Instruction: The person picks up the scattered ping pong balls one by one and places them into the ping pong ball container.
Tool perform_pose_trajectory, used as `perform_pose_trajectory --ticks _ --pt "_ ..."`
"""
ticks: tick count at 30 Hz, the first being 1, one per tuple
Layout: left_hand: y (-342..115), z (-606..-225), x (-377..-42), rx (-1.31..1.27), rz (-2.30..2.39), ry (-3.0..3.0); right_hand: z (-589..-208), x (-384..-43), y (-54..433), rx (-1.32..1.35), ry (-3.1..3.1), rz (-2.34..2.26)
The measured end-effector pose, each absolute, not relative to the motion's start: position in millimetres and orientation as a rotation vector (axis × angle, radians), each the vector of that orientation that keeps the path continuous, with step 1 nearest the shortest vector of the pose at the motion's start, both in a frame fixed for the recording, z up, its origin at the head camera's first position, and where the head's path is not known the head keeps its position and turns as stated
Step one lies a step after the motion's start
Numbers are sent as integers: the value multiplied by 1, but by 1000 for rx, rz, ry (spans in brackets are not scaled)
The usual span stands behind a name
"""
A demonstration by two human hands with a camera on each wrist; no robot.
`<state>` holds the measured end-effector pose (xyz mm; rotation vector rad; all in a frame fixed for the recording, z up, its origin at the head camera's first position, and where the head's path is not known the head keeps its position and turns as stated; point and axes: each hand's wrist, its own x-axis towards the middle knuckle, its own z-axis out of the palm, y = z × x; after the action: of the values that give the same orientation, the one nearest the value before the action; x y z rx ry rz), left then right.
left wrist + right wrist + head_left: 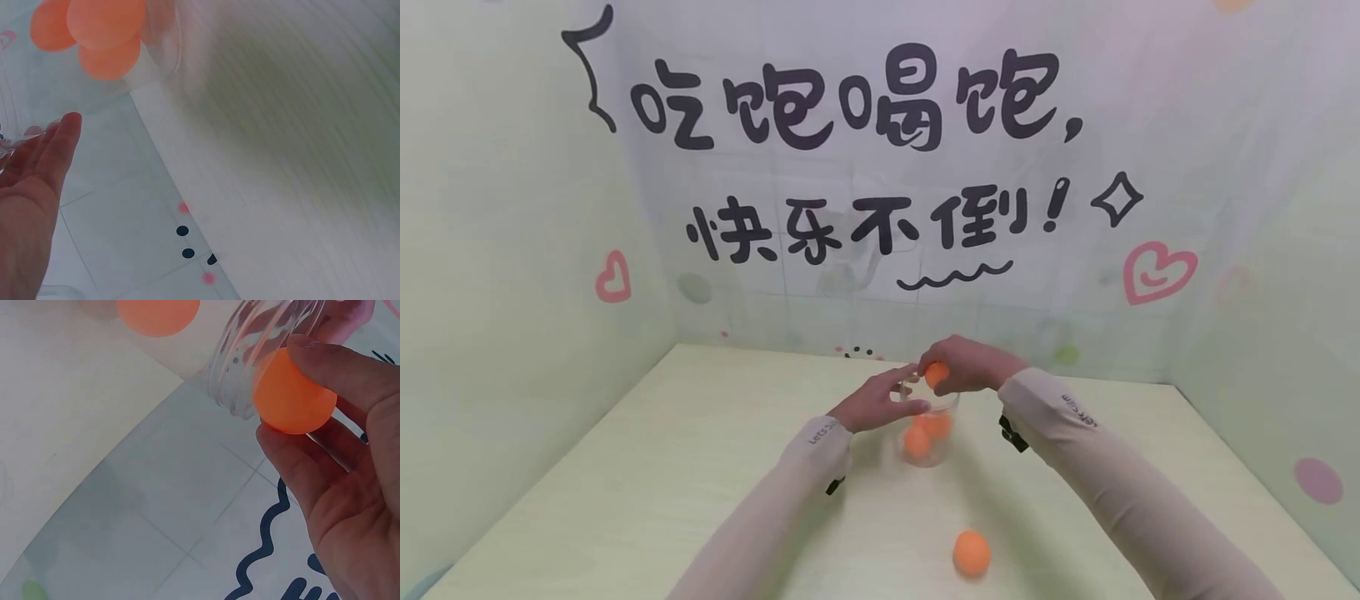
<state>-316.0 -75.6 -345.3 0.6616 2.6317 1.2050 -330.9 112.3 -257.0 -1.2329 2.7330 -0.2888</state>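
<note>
A clear jar (pixel 942 407) with a threaded mouth stands on the table, with several orange balls (pixel 917 442) at its bottom. My left hand (pixel 874 403) holds the jar near its top, thumb on the near side and fingers at the far side. In the left wrist view, fingertips (pixel 70 125) touch the clear wall. Right at the jar's mouth, my right hand (pixel 967 365) pinches another orange ball (pixel 295 394) between thumb and fingers. Part of that ball overlaps the rim (pixel 232 387) in the right wrist view; how far in it is, I cannot tell.
One loose orange ball (pixel 972 553) lies on the pale wooden table (pixel 865 533), nearer to me than the jar. A printed cloth wall (pixel 880 317) with dark characters rises behind the table, and side walls (pixel 1262 333) flank it.
</note>
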Motion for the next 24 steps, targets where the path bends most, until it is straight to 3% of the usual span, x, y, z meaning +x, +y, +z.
perform_pose_trajectory --ticks 24 --pt "-77 -347 -316 730 1199 2633 -270 -329 107 -1213 2716 -279"
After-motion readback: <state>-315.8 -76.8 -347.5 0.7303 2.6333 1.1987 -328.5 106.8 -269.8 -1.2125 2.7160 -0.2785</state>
